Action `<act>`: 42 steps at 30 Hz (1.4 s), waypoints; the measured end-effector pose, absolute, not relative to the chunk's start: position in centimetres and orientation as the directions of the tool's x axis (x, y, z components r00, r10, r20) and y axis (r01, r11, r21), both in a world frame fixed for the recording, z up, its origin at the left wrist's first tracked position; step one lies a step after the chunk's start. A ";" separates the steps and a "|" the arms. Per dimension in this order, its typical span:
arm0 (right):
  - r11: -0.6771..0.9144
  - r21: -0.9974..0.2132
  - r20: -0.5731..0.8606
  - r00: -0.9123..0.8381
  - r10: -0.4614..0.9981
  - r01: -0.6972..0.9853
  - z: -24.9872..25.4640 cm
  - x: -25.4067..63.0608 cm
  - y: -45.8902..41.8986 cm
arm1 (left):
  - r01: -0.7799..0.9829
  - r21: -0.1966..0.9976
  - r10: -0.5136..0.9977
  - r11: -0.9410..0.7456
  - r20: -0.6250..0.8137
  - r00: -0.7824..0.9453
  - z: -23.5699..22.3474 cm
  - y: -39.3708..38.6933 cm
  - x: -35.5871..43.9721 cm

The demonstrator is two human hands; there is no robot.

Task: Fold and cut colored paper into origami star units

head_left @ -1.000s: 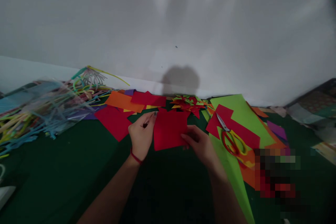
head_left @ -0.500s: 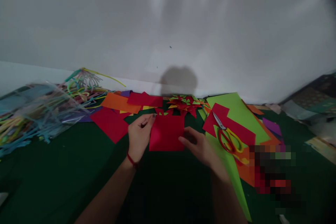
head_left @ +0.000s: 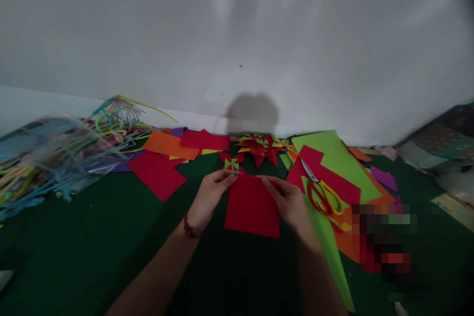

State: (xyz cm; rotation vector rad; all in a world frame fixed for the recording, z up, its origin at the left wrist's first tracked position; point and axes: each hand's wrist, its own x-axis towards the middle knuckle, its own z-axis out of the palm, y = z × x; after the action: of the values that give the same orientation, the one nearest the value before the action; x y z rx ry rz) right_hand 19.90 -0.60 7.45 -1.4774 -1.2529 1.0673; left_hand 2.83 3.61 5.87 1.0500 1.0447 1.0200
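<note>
Left hand (head_left: 213,191) and right hand (head_left: 289,201) pinch red paper square (head_left: 252,210) by top edge — no folds visible; finished-looking paper stars (head_left: 262,149) behind.

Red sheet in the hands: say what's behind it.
Past the top edge of the red sheet, part of a red and green paper shape shows; dark green tabletop shows below. Whatever lies directly behind the sheet is covered.

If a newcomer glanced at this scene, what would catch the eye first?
Probably the red paper square in the middle, its upper edge held by the left hand and right hand. Next come the red-and-yellow scissors to its right, and the tangle of colourful strips at far left.
</note>
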 end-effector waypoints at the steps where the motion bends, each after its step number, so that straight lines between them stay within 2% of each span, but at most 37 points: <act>1: -0.084 -0.971 -0.060 0.116 0.991 0.222 7.4 19.8 -0.6 | -0.121 0.973 0.962 0.198 -0.169 0.213 5.9 3.8 2.6; 7: -0.095 -0.971 -0.076 0.095 0.993 0.218 7.2 19.7 -0.4 | 0.080 0.996 0.971 0.034 -0.052 0.233 6.3 4.4 1.4; 12: -0.115 -0.976 -0.107 0.049 0.993 0.184 7.2 19.7 -0.6 | 0.147 0.989 0.938 0.009 -0.060 0.341 7.4 4.4 0.6; 17: -0.071 -0.974 -0.077 -0.019 0.997 0.214 7.2 19.5 -0.7 | 0.239 0.967 0.860 -0.087 -0.048 0.508 8.2 3.5 0.7; 21: -0.084 -0.963 -0.097 -0.036 0.995 0.258 7.6 19.5 -0.9 | 0.322 0.934 0.862 -0.156 -0.031 0.505 8.2 3.2 0.9; 26: -0.027 -0.933 -0.060 -0.081 0.995 0.358 8.5 20.1 -1.2 | 0.301 0.939 0.865 -0.168 -0.006 0.502 8.2 3.2 1.0; 30: -0.022 -0.933 -0.031 -0.019 0.999 0.359 8.7 20.3 -1.2 | 0.247 0.964 0.898 -0.099 -0.020 0.440 8.2 3.2 1.2; 32: -0.019 -0.941 -0.022 -0.003 1.000 0.337 8.6 20.3 -1.2 | 0.251 0.964 0.908 -0.090 -0.025 0.419 8.2 3.2 1.2; 35: -0.068 -0.962 -0.084 -0.050 0.995 0.265 8.2 20.1 -1.2 | 0.276 0.955 0.932 -0.112 0.004 0.363 8.1 3.3 1.1; 38: -0.086 -0.968 -0.106 -0.074 0.992 0.236 7.4 20.1 -1.0 | 0.189 0.978 0.957 -0.087 0.030 0.288 8.0 3.4 1.2; 40: -0.084 -0.974 -0.091 -0.022 0.996 0.211 7.1 20.1 -0.8 | 0.096 0.995 0.959 -0.031 0.003 0.284 7.9 3.5 1.4; 42: -0.093 -0.986 -0.085 0.063 0.994 0.139 7.0 20.3 -0.6 | 0.082 0.997 0.945 0.017 -0.042 0.324 7.7 3.5 1.7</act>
State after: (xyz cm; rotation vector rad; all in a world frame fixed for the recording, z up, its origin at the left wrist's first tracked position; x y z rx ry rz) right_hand 20.27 -0.58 7.04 -1.4068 -1.2259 1.1617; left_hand 1.73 3.50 7.70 1.3824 1.0287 0.9018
